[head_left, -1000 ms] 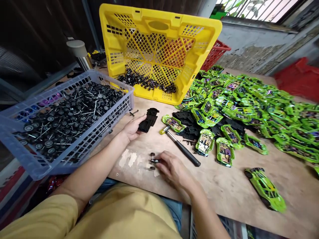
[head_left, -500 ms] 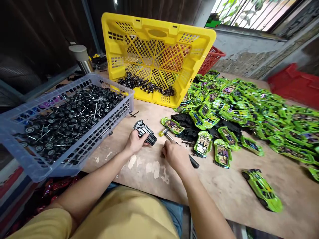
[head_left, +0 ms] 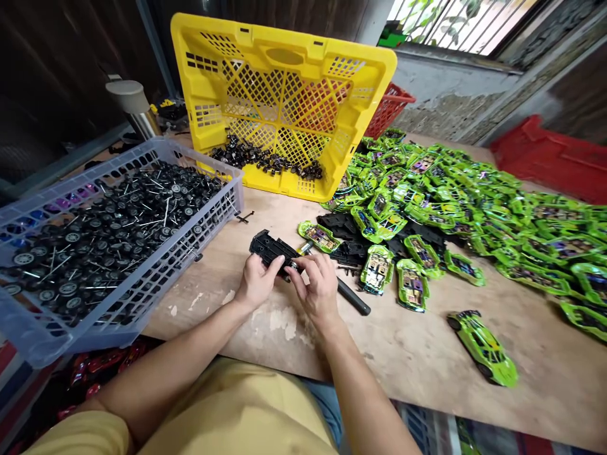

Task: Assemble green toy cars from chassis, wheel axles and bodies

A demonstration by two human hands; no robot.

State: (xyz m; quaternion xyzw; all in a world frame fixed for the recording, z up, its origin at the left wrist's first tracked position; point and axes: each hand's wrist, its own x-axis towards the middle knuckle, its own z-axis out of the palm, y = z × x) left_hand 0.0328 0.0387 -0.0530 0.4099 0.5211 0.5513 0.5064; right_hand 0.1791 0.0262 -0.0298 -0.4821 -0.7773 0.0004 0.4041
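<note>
A black toy car chassis [head_left: 268,246] is held above the table in my left hand [head_left: 256,281], thumb across its near edge. Thumb and fingers of my right hand [head_left: 317,284] are closed on the chassis's right end; a small silvery bit shows there, too small to name. Behind and beside the right hand lies a hammer [head_left: 353,297], its dark handle on the table and its head partly hidden. Green toy car bodies, among them one with a pale interior [head_left: 378,270], lie to the right, close to several flat black chassis [head_left: 339,229].
At left, a translucent crate [head_left: 190,259] is full of black wheels on axles. A yellow crate [head_left: 284,57] tilts up at the back with small black parts inside. Green bodies [head_left: 441,189] heap up on the right; a wheeled green toy car [head_left: 484,347] lies nearer. A steel cup [head_left: 137,110] stands back left.
My right hand has left the hammer and moved to the chassis. The chassis has turned from its grey-detailed side to its flat black side. The view has shifted slightly.
</note>
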